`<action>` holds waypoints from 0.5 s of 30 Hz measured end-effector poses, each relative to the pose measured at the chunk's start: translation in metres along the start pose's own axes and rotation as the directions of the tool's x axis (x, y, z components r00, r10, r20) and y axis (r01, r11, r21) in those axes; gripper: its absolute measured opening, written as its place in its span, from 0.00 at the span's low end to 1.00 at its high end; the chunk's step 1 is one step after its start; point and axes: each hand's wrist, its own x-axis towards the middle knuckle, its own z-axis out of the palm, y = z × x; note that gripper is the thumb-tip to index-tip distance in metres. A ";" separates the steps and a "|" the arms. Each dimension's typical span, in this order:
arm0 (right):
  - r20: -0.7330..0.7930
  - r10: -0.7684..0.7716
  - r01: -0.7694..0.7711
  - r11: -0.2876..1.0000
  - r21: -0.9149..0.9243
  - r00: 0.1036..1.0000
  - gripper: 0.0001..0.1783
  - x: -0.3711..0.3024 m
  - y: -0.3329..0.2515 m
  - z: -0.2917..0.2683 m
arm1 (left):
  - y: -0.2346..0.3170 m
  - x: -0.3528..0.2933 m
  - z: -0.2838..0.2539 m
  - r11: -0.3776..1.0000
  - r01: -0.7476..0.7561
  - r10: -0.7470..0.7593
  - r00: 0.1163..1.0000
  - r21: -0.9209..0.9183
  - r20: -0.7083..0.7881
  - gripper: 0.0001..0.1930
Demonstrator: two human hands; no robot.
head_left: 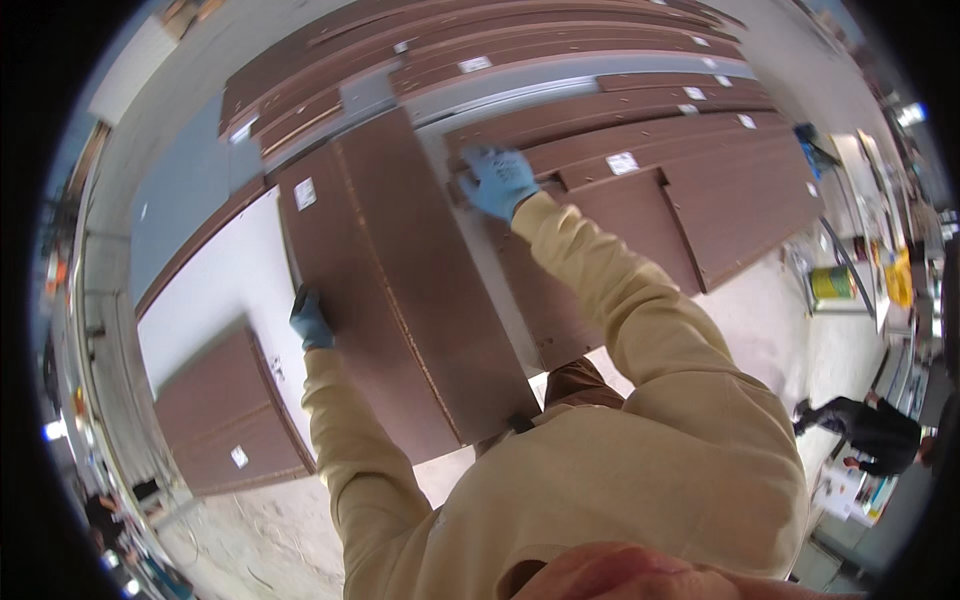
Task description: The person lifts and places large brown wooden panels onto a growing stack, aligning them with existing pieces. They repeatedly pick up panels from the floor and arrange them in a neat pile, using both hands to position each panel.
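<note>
Head view: the left hand [311,322], in a light-blue glove, is closed on the left edge of a long brown panel [430,280], with no gap showing at the grip. The right hand [500,183] is blurred, its fingers apart and nothing visible in them; it is just beyond the panel's right edge, over the brown boards [740,210], and I cannot tell whether it touches them. The panel lies lengthwise in front of the person, between a white panel [225,290] on the left and those boards. The step in hand looks like steadying or placing the long panel; moving it further would call for a hold on both edges. A smaller brown panel [235,400] lies at lower left. Farther out, a co-worker [875,432] is at the right.
</note>
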 end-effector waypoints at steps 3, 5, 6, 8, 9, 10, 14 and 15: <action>-0.034 -0.097 0.094 0.993 -0.078 0.995 0.30 0.056 0.029 0.030 | 0.008 -0.008 0.004 0.999 -0.025 0.025 0.999 0.022 -0.022 0.21; -0.050 -0.138 0.132 0.986 -0.100 0.989 0.31 0.094 0.039 0.052 | 0.015 -0.014 0.006 0.999 -0.002 0.004 0.999 0.044 -0.038 0.21; -0.005 -0.128 0.126 0.982 -0.144 0.992 0.31 0.109 0.042 0.062 | 0.018 -0.016 0.007 0.999 -0.006 0.007 1.000 0.038 -0.015 0.22; -0.011 -0.159 0.157 0.980 -0.125 0.987 0.30 0.135 0.043 0.081 | 0.024 -0.021 0.008 0.998 0.009 -0.007 0.999 0.065 -0.031 0.23; 0.006 -0.162 0.161 0.979 -0.125 0.987 0.30 0.147 0.041 0.090 | 0.026 -0.022 0.009 0.999 0.033 -0.031 0.999 0.044 -0.028 0.23; 0.016 -0.174 0.174 0.976 -0.132 0.985 0.29 0.156 0.037 0.098 | 0.028 -0.023 0.008 0.998 0.006 -0.006 1.000 0.056 0.001 0.24; 0.076 -0.219 0.230 0.954 -0.194 0.973 0.28 0.188 0.021 0.116 | 0.034 -0.026 0.006 0.987 0.028 -0.026 1.000 0.156 -0.015 0.24; 0.150 -0.174 0.202 0.961 -0.192 0.973 0.29 0.200 0.019 0.116 | 0.034 -0.026 0.006 0.990 0.039 -0.039 0.999 0.133 -0.006 0.25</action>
